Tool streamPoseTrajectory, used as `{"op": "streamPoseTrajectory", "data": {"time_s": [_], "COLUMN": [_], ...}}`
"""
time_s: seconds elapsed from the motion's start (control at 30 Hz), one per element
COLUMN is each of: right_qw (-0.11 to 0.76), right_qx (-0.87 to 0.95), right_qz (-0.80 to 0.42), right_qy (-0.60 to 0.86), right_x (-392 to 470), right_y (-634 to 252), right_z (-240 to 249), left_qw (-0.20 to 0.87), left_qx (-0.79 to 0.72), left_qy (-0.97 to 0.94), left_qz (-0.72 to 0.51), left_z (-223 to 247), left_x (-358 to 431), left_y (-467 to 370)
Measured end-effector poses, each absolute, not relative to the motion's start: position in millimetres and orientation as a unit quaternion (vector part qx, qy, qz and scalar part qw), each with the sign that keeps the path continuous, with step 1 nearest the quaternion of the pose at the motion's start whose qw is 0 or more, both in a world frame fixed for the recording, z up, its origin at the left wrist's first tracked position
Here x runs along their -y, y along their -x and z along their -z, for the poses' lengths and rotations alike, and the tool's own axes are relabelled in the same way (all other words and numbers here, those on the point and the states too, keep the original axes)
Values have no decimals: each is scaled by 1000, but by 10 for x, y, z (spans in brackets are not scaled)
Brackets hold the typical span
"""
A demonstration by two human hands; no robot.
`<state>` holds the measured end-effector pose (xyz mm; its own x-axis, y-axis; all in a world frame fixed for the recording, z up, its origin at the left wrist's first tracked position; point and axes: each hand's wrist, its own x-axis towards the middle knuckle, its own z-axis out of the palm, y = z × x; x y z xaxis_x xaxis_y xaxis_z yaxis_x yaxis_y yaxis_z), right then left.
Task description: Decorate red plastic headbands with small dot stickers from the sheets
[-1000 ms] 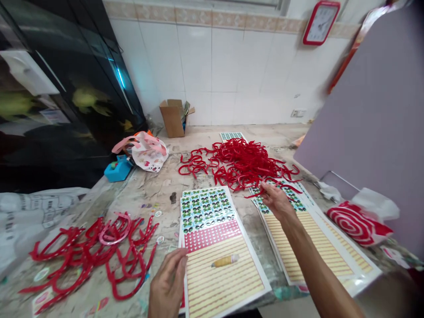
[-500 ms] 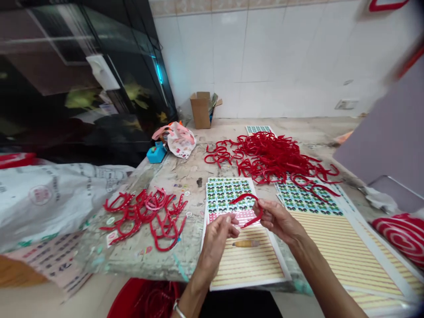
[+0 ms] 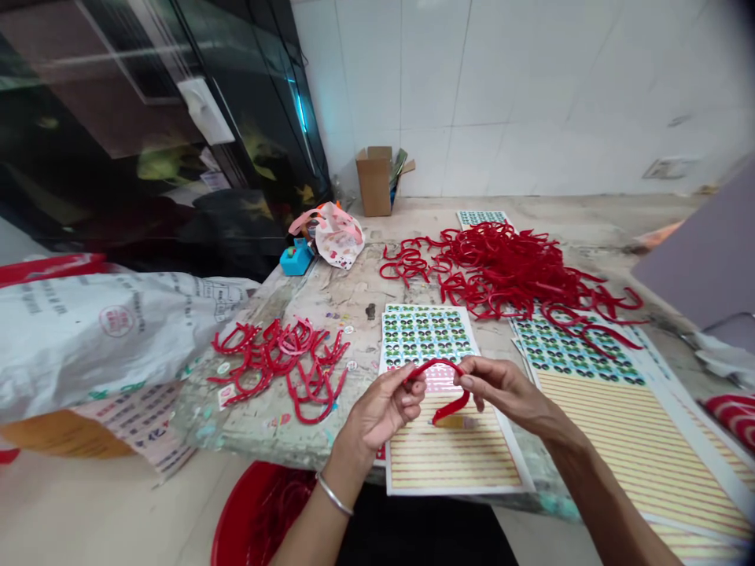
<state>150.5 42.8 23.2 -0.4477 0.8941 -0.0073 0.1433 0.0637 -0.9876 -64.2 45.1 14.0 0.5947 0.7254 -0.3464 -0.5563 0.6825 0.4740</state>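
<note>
Over the sticker sheet (image 3: 460, 460), a slim red curved band (image 3: 441, 363) is held up between my two hands. My left hand (image 3: 383, 409) pinches one end of it between thumb and finger. The other side of its curve is gripped by the fingertips of my right hand (image 3: 501, 389), while the free end hangs down. Beneath that end a yellow pen-shaped tool (image 3: 460, 423) lies on the sheet, partly covered. To the left lies a small heap of red bands with pale marks (image 3: 283, 354); at the back right is a larger tangle of plain red bands (image 3: 513, 263).
More printed sheets (image 3: 625, 432) overlap at the right. A cardboard box (image 3: 373, 185), a blue container (image 3: 296, 258) and a pinkish cloth bag (image 3: 339, 236) stand towards the back. Below the table's front edge is a red tub (image 3: 227, 519). White sacking (image 3: 147, 330) lies at far left.
My left hand has come up to the band's upper end and now pinches it. My right hand keeps its hold, and the band has turned. The camera view has shifted.
</note>
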Motion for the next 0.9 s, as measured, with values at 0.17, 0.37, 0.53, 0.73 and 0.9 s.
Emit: {"op": "streamPoseTrajectory", "data": {"time_s": [0.17, 0.37, 0.53, 0.73, 0.9], "right_qw": [345, 367, 380, 391, 327], "right_qx": [708, 754, 779, 779, 777], "right_qz": [-441, -319, -253, -235, -255], "right_qy": [431, 441, 431, 429, 473], "right_x": [-419, -413, -411, -432, -328], "right_y": [-1501, -1452, -1409, -1390, -1377], "right_z": [-241, -286, -285, -229, -35], "left_qw": [875, 858, 849, 815, 700], "left_qx": [-276, -321, -327, -356, -425], "left_qy": [-183, -211, -215, -252, -280], "left_qz": [-354, -342, -355, -382, -501], "left_z": [-212, -270, -266, -314, -254], "left_x": [-378, -326, -303, -269, -251], "left_y": [715, 759, 808, 824, 789]}}
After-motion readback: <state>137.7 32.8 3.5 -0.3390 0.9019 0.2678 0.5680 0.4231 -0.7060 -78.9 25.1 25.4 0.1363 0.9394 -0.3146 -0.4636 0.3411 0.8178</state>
